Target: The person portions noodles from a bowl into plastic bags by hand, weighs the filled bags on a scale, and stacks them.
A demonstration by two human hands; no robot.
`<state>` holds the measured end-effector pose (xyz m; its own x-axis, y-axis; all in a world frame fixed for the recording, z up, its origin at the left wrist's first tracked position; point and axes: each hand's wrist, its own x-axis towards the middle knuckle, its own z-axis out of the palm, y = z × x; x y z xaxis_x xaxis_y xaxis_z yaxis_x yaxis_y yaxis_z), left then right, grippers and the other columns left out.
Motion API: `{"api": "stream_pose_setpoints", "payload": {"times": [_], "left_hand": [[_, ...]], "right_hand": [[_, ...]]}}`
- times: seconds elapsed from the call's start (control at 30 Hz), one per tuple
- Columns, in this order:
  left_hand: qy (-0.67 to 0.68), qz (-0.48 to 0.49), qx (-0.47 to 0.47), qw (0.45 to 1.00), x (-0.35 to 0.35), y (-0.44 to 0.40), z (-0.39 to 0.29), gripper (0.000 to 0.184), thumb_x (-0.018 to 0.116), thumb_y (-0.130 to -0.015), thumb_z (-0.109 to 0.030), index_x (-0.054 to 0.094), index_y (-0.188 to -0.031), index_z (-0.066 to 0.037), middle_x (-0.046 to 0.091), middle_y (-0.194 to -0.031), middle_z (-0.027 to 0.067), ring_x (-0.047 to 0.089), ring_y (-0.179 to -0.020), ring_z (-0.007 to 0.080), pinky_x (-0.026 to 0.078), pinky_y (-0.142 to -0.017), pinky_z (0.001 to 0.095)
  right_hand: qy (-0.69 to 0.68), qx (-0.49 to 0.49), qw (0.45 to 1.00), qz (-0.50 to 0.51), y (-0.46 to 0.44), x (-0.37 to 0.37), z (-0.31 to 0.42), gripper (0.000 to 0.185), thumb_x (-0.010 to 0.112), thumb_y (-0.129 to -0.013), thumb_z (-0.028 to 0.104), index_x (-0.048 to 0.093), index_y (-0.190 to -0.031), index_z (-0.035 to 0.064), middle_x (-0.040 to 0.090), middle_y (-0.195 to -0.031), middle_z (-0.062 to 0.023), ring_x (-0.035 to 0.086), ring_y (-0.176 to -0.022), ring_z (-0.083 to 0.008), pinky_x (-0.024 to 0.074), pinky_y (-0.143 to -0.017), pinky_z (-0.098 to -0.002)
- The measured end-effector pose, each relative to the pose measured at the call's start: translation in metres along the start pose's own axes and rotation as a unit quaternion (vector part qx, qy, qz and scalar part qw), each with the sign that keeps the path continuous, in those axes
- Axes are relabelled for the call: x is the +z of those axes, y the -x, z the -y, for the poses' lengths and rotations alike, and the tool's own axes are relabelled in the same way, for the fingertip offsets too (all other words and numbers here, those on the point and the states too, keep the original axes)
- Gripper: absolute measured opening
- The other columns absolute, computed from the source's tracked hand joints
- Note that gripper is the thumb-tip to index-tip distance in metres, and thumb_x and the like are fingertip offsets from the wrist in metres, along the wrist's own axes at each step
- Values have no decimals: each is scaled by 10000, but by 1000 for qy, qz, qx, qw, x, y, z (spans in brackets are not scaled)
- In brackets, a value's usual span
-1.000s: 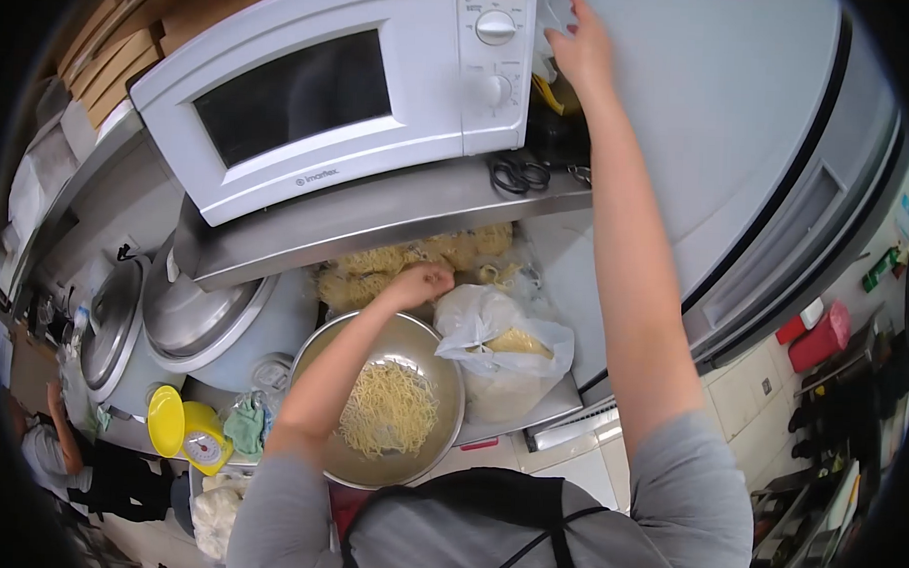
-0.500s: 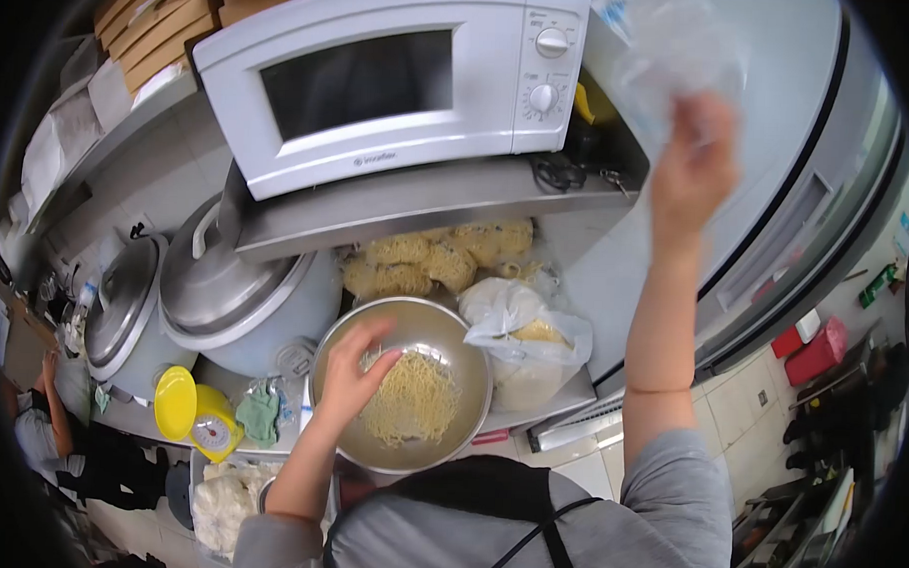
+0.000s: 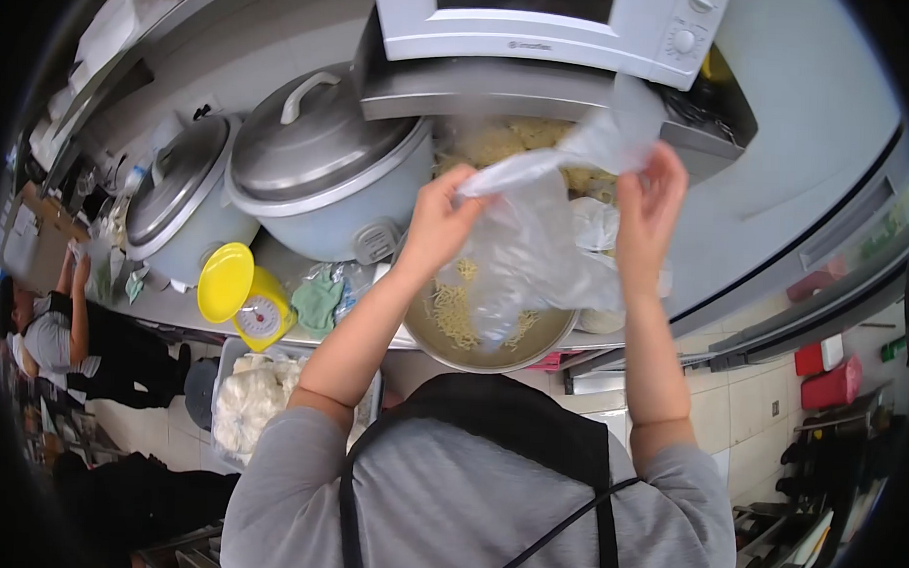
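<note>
A clear plastic bag (image 3: 531, 237) is stretched between my two hands above a metal bowl (image 3: 472, 363). My left hand (image 3: 445, 224) pinches the bag's left edge, and my right hand (image 3: 649, 216) grips its upper right side. Thin yellow noodles (image 3: 453, 314) lie in the bowl, partly hidden behind the see-through plastic. Behind the bowl are several bagged noodle portions (image 3: 520, 138), blurred in part by the bag. A white plastic bag (image 3: 597, 224) sits just right of the bowl, mostly behind my right hand and the clear bag.
Two large lidded cookers (image 3: 324, 159) stand on the left, beside a yellow kitchen scale (image 3: 263, 315) and a green cloth (image 3: 318, 301). A white microwave (image 3: 543, 37) rests on the metal shelf (image 3: 461, 94) above. Below left is a tub of bagged white food (image 3: 255, 402). Another person (image 3: 62, 340) stands far left.
My right hand has come down from the upper right, bringing the clear bag over the bowl. My left hand has left the noodles and taken hold of the bag. The view has shifted.
</note>
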<state>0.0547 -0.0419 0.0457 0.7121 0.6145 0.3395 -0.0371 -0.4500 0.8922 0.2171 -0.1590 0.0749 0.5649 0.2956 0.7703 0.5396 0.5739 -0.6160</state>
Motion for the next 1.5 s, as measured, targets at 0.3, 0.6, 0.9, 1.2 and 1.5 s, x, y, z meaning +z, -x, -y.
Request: {"api": "stream_pose_setpoints", "payload": {"times": [0.3,0.6,0.9,1.2,1.5], "left_hand": [[5,-155,-6,988,-42,30,61,76,539,-801,-99,538,-794,-23,480,-634,-36,419,-609,49,342,-542,203],[170,-259,-94,946,-61,47,81,110,526,-834,-147,534,-789,-47,438,-619,-69,340,-554,19,266,-483,186],[70,-315,-104,941,-50,46,122,109,527,-824,-132,542,-761,-45,437,-600,-54,342,-525,26,263,-452,195],[205,-255,-107,939,-50,42,121,101,501,-826,-99,575,-861,-40,505,-672,-49,416,-568,20,320,-491,171],[101,0,-49,994,-69,26,36,181,491,-807,-73,576,-962,-36,537,-735,-45,440,-607,12,345,-535,155]], "right_hand": [[-77,337,863,369,53,1,-20,479,633,-698,0,464,-1143,54,597,-874,-44,563,-747,-100,437,-650,-198],[-708,395,586,-17,76,-41,-128,449,470,-849,369,467,-1116,8,534,-1092,-117,518,-1002,-218,437,-828,-321],[-280,513,783,214,113,-8,-65,356,615,-781,283,543,-976,-6,594,-930,-82,578,-827,-165,465,-757,-299],[90,476,780,397,99,-37,-85,387,685,-705,196,548,-1001,-10,608,-914,-102,586,-785,-189,471,-721,-297],[137,167,798,562,71,8,-95,690,694,-666,346,423,-1223,42,370,-1293,-147,318,-1217,-280,262,-994,-364]]}}
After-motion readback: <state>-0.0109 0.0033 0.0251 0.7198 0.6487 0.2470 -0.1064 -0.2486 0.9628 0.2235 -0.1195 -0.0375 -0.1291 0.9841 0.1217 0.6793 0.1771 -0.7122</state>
